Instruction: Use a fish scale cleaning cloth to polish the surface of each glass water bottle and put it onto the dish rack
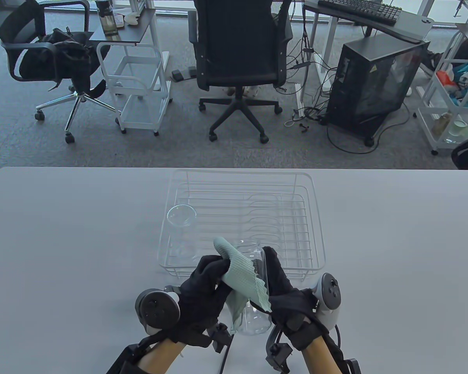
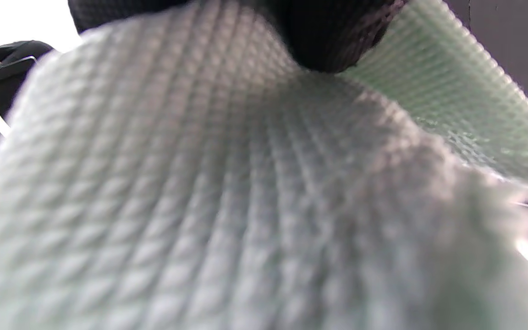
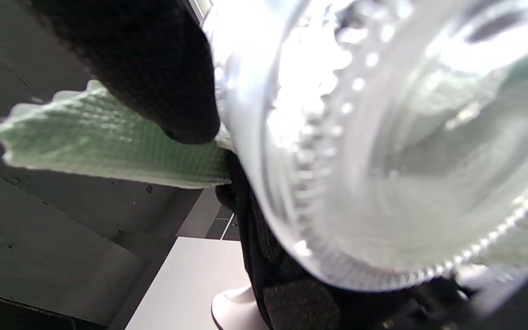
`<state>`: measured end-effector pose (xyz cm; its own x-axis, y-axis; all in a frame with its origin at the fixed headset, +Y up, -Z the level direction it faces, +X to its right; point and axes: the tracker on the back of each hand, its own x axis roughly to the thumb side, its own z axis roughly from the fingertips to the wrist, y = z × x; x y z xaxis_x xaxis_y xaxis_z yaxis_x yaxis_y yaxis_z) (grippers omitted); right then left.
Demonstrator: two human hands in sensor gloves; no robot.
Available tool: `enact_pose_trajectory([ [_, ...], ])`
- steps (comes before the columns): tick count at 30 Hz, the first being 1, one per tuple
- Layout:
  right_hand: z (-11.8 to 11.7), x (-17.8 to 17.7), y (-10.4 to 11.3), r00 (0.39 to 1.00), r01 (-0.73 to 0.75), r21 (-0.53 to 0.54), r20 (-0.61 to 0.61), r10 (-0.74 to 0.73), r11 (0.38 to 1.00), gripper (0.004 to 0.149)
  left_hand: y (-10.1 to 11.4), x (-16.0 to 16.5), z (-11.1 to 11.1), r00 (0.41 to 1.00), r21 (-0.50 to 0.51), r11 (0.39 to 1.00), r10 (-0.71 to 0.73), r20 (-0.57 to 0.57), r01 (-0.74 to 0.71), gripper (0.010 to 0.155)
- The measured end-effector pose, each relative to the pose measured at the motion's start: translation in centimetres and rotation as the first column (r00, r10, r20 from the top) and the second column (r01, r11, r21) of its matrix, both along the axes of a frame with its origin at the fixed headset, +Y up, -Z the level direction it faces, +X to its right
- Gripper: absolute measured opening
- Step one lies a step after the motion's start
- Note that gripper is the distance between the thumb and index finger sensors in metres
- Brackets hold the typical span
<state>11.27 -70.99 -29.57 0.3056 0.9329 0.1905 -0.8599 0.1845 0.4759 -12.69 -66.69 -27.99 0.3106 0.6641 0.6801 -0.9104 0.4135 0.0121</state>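
Observation:
My right hand (image 1: 275, 274) grips a clear glass bottle (image 1: 255, 317) lifted over the table's near edge, its base toward me and its mouth toward the dish rack (image 1: 316, 218). My left hand (image 1: 206, 278) holds the pale green fish scale cloth (image 1: 243, 278) pressed over the bottle's upper side. The cloth (image 2: 227, 192) fills the left wrist view, with a dark fingertip (image 2: 332, 41) at the top. In the right wrist view the bottle's round base (image 3: 383, 151) looms close, with the cloth (image 3: 108, 142) and a gloved finger (image 3: 154, 68) beside it. A second glass bottle (image 1: 181, 230) stands upright in the rack's left end.
The white wire rack sits mid-table on the grey table (image 1: 62, 241). Beyond the far edge stand a black office chair (image 1: 238, 58), a white cart (image 1: 140, 78) and a computer tower (image 1: 374, 82).

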Motion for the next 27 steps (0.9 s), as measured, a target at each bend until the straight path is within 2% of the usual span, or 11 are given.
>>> enact_pose_trajectory([
  [5,0.0,1.0,0.4,0.98,0.034,0.039,0.193,-0.041,0.999,0.094,-0.6,1.7,1.4,0.995,0.036,0.996,-0.081,0.055,0.08,0.041],
  [8,0.1,1.7,0.5,0.968,0.092,0.01,0.232,-0.092,0.996,0.091,-1.0,2.8,2.1,0.988,0.072,0.989,-0.137,0.064,0.133,0.041],
  [11,0.2,2.0,0.5,0.986,0.074,0.017,0.151,-0.076,0.997,0.084,-1.1,2.9,2.1,0.99,0.067,0.992,-0.116,0.079,0.11,0.042],
  [15,-0.1,1.6,0.7,0.96,0.279,-0.063,-0.022,-0.28,0.958,0.071,-0.8,2.1,1.6,0.994,0.034,0.999,-0.029,0.107,0.026,0.041],
  [19,-0.2,1.1,0.7,0.968,0.219,-0.042,-0.12,-0.222,0.975,0.074,-0.1,1.5,1.5,0.996,0.055,0.998,-0.004,0.087,0.0,0.042],
  [21,-0.1,1.0,0.8,0.965,0.221,-0.058,-0.13,-0.227,0.974,0.075,0.1,1.3,1.4,0.997,0.054,0.999,0.005,0.081,-0.009,0.041],
  [27,0.0,0.8,1.1,0.985,0.083,0.002,-0.153,-0.082,0.997,0.082,0.8,0.1,0.5,0.997,0.039,0.997,0.062,0.042,-0.064,0.041],
])
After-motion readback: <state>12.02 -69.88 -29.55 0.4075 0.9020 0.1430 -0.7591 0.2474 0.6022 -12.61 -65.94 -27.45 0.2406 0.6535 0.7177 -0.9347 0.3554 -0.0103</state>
